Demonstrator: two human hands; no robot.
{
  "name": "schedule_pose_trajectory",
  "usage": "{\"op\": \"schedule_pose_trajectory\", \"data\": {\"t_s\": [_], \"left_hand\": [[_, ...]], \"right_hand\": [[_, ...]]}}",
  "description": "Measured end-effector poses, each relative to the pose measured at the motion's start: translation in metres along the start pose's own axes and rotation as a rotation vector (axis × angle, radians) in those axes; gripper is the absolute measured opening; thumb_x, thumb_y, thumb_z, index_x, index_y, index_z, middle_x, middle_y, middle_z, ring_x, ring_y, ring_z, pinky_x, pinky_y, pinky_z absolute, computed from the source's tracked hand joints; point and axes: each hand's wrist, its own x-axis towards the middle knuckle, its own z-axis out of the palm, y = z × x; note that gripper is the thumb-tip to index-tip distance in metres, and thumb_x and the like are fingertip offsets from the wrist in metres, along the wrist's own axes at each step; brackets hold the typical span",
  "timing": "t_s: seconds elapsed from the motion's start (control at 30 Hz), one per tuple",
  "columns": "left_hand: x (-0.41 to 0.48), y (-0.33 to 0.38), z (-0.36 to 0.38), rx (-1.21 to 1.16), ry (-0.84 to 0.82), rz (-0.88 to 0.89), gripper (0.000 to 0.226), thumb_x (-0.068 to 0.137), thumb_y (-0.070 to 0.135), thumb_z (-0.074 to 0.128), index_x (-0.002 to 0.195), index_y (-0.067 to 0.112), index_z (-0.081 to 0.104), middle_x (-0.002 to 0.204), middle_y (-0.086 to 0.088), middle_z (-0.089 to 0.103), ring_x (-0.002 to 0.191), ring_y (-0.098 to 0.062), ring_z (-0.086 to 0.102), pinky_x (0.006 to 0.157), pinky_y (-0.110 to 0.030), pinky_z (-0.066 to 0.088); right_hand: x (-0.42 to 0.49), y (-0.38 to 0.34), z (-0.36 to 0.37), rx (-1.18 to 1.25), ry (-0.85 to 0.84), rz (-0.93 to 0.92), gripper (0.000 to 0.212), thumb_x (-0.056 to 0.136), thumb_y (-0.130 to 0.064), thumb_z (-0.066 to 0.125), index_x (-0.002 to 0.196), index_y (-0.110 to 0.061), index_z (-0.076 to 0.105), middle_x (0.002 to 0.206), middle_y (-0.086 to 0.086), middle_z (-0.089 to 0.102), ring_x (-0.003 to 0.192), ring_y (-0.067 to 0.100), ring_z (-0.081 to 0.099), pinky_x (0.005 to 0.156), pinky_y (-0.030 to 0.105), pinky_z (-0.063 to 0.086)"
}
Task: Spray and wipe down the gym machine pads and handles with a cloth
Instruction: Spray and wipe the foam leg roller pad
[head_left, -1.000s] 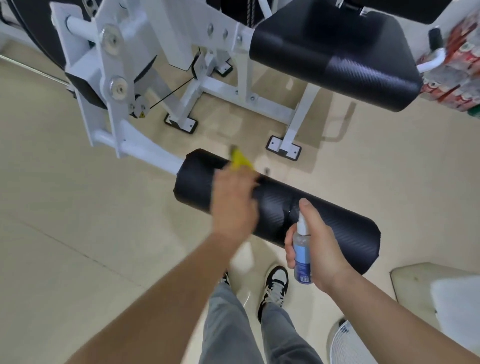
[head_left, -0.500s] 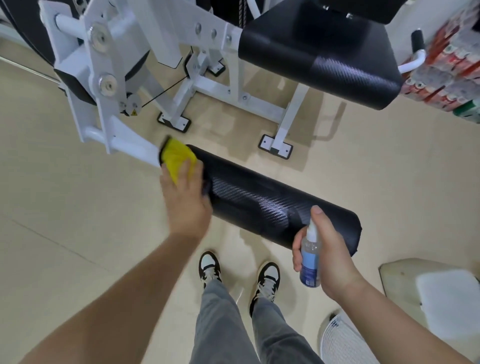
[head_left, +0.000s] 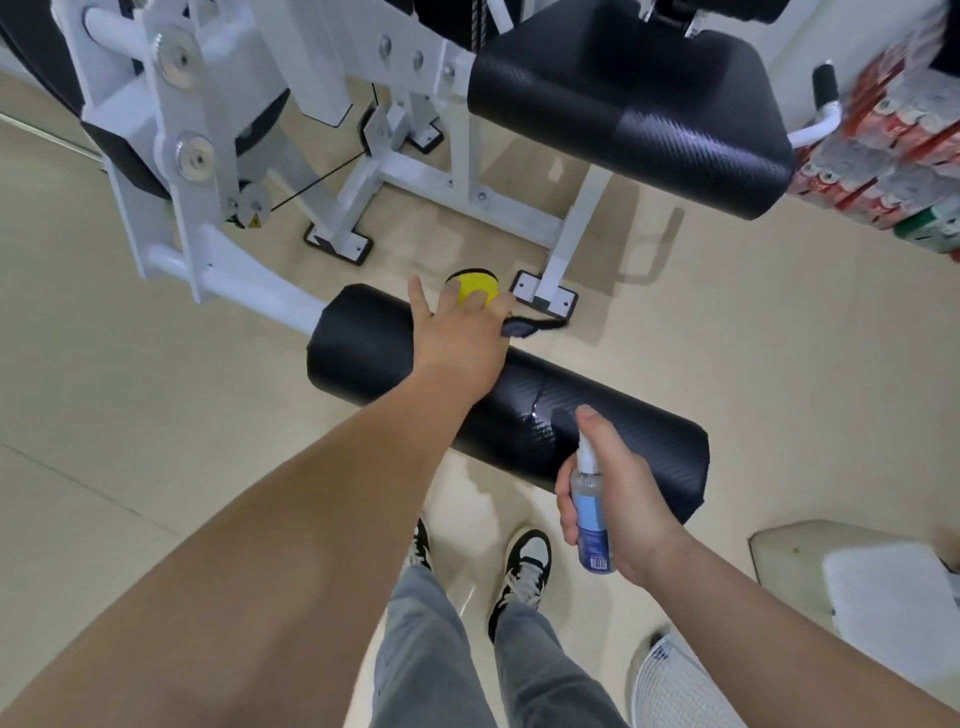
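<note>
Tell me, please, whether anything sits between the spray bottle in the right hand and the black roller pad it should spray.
Nothing visible does. The right hand holds the small clear spray bottle with a blue label just in front of the black cylindrical roller pad. The left hand, pressing the yellow cloth, works farther along the pad, clear of the nozzle.

The left hand (head_left: 457, 338) presses a yellow cloth (head_left: 472, 288) against the far side of the black roller pad (head_left: 623, 441). The right hand (head_left: 618, 499) grips a spray bottle (head_left: 592, 514) upright beside the pad.
</note>
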Motion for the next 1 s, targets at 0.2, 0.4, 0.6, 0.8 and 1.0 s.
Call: {"op": "schedule_pose_trajectory", "data": {"t_s": [0.2,0.4,0.6,0.8,1.0], "left_hand": [[0.009,-0.006,0.006,-0.232,0.076,0.039,0.031,0.097,0.024,0.054,0.128,0.029,0.056,0.115,-0.004,0.065,0.103,-0.031,0.057,0.089,-0.042,0.041],[-0.041,-0.05,0.02,-0.262,0.404,0.173,0.046,0.084,0.013,0.063,0.129,0.021,0.06,0.114,-0.007,0.06,0.103,-0.031,0.055,0.098,-0.043,0.046],[-0.038,-0.051,0.023,-0.261,0.332,0.184,0.058,0.077,0.011,0.064,0.133,0.024,0.058,0.121,-0.006,0.059,0.111,-0.031,0.055,0.107,-0.04,0.037],[-0.049,-0.052,0.018,-0.341,0.33,0.171,0.059,0.08,0.009,0.062,0.138,0.021,0.055,0.124,-0.008,0.057,0.113,-0.034,0.053,0.114,-0.047,0.036],[-0.059,-0.072,0.0,-0.274,0.36,-0.163,0.066,0.084,0.04,0.055,0.14,0.006,0.05,0.114,-0.017,0.053,0.107,-0.039,0.047,0.103,-0.049,0.041]], "right_hand": [[0.007,-0.002,0.011,0.031,-0.033,0.023,0.077,0.095,-0.073,0.052,0.069,-0.001,0.06,0.059,0.019,0.048,0.047,0.028,0.045,0.051,0.03,0.044],[0.013,0.005,0.029,-0.003,-0.002,0.027,0.073,0.097,-0.069,0.053,0.063,-0.004,0.057,0.059,0.02,0.048,0.045,0.026,0.045,0.052,0.028,0.044],[0.016,0.011,0.04,0.137,0.157,0.047,0.066,0.091,-0.062,0.057,0.059,-0.005,0.056,0.055,0.015,0.046,0.044,0.025,0.04,0.05,0.03,0.038],[0.016,0.01,0.045,0.223,0.179,0.091,0.06,0.09,-0.055,0.056,0.058,-0.005,0.056,0.055,0.015,0.046,0.044,0.024,0.038,0.05,0.029,0.036],[0.006,0.009,0.032,0.282,0.113,0.121,0.078,0.084,-0.081,0.061,0.06,-0.008,0.05,0.059,0.013,0.042,0.046,0.025,0.037,0.05,0.032,0.035]]}}
